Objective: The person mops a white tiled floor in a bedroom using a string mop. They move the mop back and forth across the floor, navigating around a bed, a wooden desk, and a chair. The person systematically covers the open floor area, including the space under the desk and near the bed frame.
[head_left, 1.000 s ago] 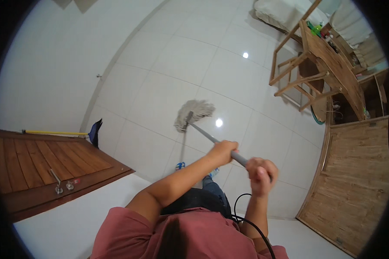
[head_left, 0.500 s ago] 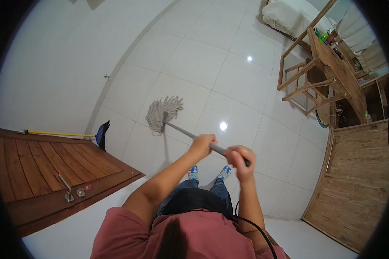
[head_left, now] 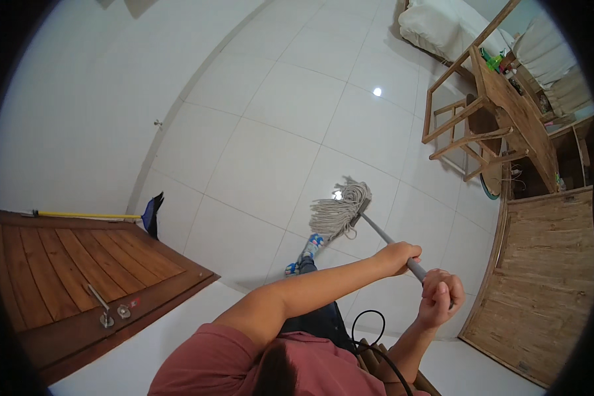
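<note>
A string mop (head_left: 340,210) with grey-white strands lies on the white tiled floor, its grey handle slanting up toward me on the right. My left hand (head_left: 398,258) is wrapped round the handle partway up. Close to the handle's top end, my right hand (head_left: 442,297) grips it too, fingers curled tight. The mop strands trail to the left, just beyond my patterned sock (head_left: 313,244). A black cable loops beside my waist.
On the left, a brown wooden door (head_left: 79,270) stands beside a yellow-handled broom (head_left: 150,214) with dark bristles. At the right are a wooden chair (head_left: 472,132), a desk (head_left: 518,112) holding small items, and a wooden panel door (head_left: 541,277). A white-covered bed (head_left: 442,26) is at the far right.
The mop head has swept from the left across the floor to the right and nearer. Both hands moved right and down with the handle, and my feet have shifted.
</note>
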A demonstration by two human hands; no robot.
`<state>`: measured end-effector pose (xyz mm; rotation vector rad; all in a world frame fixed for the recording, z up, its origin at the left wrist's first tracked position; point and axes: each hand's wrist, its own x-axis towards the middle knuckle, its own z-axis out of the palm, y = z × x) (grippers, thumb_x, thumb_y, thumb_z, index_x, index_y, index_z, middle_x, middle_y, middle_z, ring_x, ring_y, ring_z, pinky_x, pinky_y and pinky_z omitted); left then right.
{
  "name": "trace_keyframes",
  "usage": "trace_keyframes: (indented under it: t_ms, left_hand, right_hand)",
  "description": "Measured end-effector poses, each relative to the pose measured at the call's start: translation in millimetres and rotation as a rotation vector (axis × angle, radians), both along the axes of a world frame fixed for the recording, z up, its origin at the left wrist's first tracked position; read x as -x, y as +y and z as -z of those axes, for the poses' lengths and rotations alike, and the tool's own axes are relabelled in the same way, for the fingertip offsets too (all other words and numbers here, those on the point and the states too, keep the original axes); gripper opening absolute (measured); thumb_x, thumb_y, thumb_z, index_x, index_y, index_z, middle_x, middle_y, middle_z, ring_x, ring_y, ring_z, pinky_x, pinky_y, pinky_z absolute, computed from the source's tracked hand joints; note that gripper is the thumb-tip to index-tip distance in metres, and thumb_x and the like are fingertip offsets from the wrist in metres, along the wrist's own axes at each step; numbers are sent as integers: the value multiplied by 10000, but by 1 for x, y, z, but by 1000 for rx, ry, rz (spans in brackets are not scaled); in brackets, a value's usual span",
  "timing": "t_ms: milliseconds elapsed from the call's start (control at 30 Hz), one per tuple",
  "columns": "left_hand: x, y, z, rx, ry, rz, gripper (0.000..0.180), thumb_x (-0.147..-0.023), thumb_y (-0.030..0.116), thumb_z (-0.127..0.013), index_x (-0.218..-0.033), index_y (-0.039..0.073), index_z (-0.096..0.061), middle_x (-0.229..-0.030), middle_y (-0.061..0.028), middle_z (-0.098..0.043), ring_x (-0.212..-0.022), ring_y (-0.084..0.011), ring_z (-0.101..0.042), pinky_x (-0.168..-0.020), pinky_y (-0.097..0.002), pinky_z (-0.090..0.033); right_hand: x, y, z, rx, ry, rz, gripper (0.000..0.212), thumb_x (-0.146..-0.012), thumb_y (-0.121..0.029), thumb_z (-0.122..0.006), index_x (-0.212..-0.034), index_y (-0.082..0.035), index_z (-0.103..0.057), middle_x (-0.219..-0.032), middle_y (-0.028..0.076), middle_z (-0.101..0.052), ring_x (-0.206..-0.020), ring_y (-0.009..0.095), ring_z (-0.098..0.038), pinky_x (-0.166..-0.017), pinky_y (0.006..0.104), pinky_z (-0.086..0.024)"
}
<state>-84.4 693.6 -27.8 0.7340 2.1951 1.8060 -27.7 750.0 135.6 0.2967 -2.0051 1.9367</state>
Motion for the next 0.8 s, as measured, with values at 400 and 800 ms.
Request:
trace_keyframes:
  t_ms: [400, 800]
  left_hand:
    - [104, -104, 5, 170, 93, -133, 188, -837, 146, -580, -708, 42, -493, -632, -200, -525, -598, -404, -487, -553, -438, -398]
    - [191, -249, 37, 334, 64, -415, 185, -827, 126, -598, -703, 26, -504, -657, -199, -546, -649, -404, -526, -572, -444, -413]
  right_hand:
    - [110, -65, 16, 241, 78, -87, 300, -804, -135, -513, -575, -86, -326, -455, 26, -355, -424, 145, -333, -461, 302, -317]
    - [214, -166, 73, 209, 6, -381, 279, -833, -77, -524, -581, -28, -415, -544, 73, -482, -489, 176, -456, -497, 287, -395]
